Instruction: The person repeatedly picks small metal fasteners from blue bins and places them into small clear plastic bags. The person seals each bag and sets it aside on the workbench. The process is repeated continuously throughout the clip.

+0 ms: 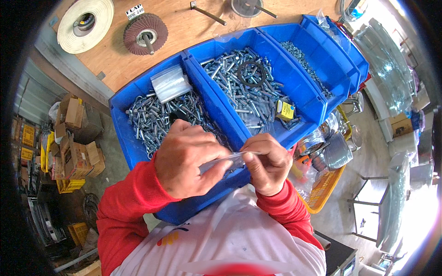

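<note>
Between my two hands stretches a small clear plastic bag [235,160]. My left hand [186,158] is closed on one side of it, and my right hand [268,163] pinches the other side between thumb and fingers. Both hands are above the near edge of a blue bin [120,133] full of loose metal bolts [143,118]. On those bolts rests a stack of clear plastic bags [170,84]. The middle blue bin [304,89] holds longer bolts [225,76], a black ring [241,73] and a small yellow box [286,110].
Further right, another blue bin [331,69] contains small fasteners [299,57]. A wooden board [175,27] behind carries a flap disc [133,37], a white roll [73,27] and protruding metal rods [209,16]. An orange basket [328,188] stands below right; cardboard boxes [76,158] sit left.
</note>
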`<state>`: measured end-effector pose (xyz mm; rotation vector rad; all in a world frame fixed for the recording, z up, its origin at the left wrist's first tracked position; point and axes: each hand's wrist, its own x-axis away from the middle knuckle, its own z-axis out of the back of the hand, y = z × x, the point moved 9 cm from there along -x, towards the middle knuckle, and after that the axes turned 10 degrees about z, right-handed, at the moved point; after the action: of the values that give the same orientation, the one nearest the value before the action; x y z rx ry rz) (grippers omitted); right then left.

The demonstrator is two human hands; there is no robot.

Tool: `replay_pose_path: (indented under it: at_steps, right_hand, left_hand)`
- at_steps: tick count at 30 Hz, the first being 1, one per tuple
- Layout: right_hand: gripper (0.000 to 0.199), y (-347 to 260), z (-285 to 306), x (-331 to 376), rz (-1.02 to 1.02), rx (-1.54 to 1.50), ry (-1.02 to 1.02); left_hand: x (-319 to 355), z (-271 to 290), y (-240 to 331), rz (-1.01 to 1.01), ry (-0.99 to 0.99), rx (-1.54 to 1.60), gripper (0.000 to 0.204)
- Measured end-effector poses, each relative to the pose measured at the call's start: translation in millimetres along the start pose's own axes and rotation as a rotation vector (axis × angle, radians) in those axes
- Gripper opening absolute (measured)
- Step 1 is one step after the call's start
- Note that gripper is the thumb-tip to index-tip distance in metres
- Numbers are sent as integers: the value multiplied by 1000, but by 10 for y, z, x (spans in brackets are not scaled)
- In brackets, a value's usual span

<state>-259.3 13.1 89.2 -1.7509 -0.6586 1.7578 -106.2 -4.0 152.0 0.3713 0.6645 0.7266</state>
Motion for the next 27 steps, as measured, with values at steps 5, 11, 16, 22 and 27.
replay_pose_path:
  at_steps: [5, 11, 16, 22, 27]
  right_hand:
    - [7, 2, -35, -29, -38, -54, -63]
    - [6, -59, -2, -70, 12, -83, -73]
    - [6, 0, 57, -25, -81, -169, 57]
    - [6, -14, 107, -28, -77, -150, 136]
    - [7, 7, 128, -21, -124, -184, 193]
  left_hand:
    - [33, 48, 42, -46, 1, -40, 5]
    - [7, 113, 8, -37, 10, 50, 3]
    - [10, 104, -60, 4, -49, 138, 7]
    - [2, 106, -112, 0, -2, 219, 12]
    - [11, 155, -157, 6, 65, 256, 13]
